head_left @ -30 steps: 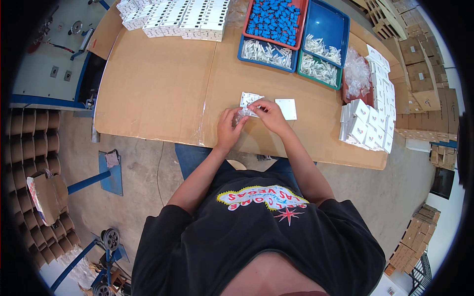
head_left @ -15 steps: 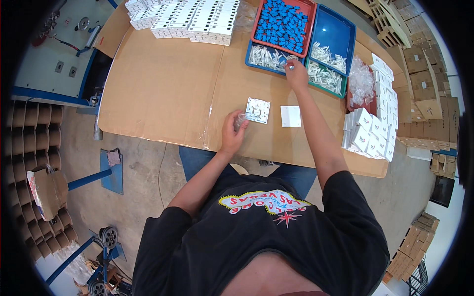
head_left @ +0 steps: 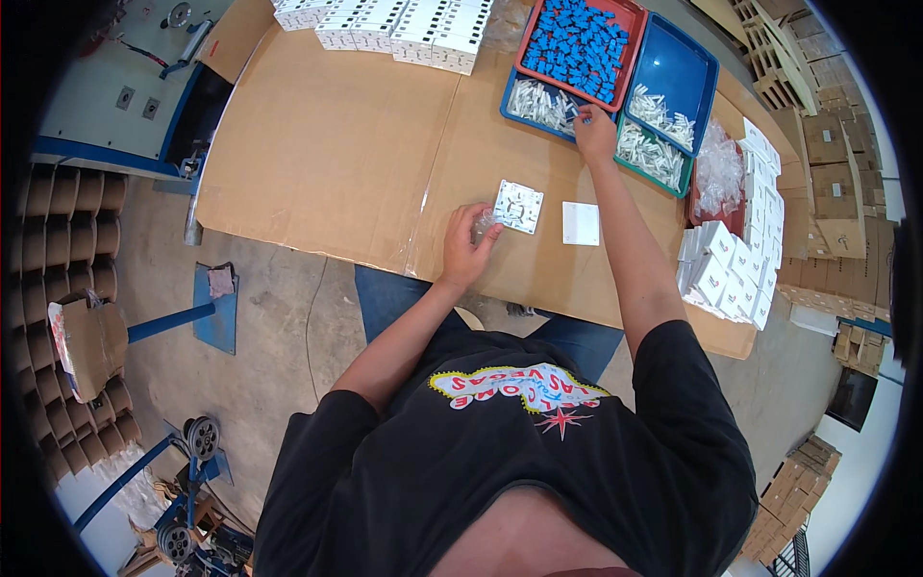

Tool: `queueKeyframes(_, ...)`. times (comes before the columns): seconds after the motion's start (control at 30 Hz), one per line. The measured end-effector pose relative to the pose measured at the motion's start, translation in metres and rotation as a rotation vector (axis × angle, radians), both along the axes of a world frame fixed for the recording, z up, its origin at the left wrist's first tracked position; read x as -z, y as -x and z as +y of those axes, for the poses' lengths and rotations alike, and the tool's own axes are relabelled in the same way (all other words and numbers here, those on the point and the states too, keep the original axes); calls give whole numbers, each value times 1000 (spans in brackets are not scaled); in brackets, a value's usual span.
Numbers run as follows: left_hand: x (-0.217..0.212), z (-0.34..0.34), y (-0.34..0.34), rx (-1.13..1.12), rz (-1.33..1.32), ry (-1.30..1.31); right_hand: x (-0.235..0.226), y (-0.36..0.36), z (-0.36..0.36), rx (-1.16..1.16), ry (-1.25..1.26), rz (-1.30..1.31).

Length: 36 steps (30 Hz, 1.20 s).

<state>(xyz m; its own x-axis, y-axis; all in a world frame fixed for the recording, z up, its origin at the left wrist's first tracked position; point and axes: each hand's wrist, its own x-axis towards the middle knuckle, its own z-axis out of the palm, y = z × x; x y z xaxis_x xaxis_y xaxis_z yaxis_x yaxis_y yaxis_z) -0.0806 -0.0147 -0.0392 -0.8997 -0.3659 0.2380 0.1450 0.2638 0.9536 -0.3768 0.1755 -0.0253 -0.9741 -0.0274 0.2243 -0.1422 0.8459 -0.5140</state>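
My right hand (head_left: 595, 133) reaches to the near edge of a lower blue tray (head_left: 529, 123) of small white pieces. Its fingers are pinched together; what they hold, if anything, is too small to make out. Closer to me, my left hand (head_left: 467, 248) curls round a crumpled clear plastic bag (head_left: 484, 225). Against that bag lies a square white plate (head_left: 518, 206) with cut-outs and metal parts, its fingertips-side edge touching the hand. To its right, apart from both hands, a plain white square (head_left: 581, 223) rests on the cardboard.
A red tray (head_left: 634, 58) of blue pieces sits over the lower blue tray. Beside it, another blue tray (head_left: 676, 62) overlaps a green tray (head_left: 652, 177), both with white pieces. Stacked white boxes (head_left: 716, 274) stand right, near clear bags (head_left: 716, 173); more white boxes (head_left: 437, 34) stand at the back.
The whole view has shifted slightly, with the table items appearing farther right. My right hand stays at the tray's edge, and my left hand stays on the clear bag by the plate.
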Motion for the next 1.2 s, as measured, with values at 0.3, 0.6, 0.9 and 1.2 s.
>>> queueKeyframes(0.3, 0, -2, -3, -2, -27, -34, -36, -156, -20, -365, 678, -698)
queueKeyframes(0.6, -2, -1, -1, 10, 21, -9, -31, -219, -45, -337, 889, -658)
queueKeyframes(0.9, 4, -1, -2, 4, 39, 7, -48, -222, -55, -438, 681, -538)
queueKeyframes(1.2, 11, 0, -1, 3, 47, -29, -54, -238, -59, -596, 388, -176)
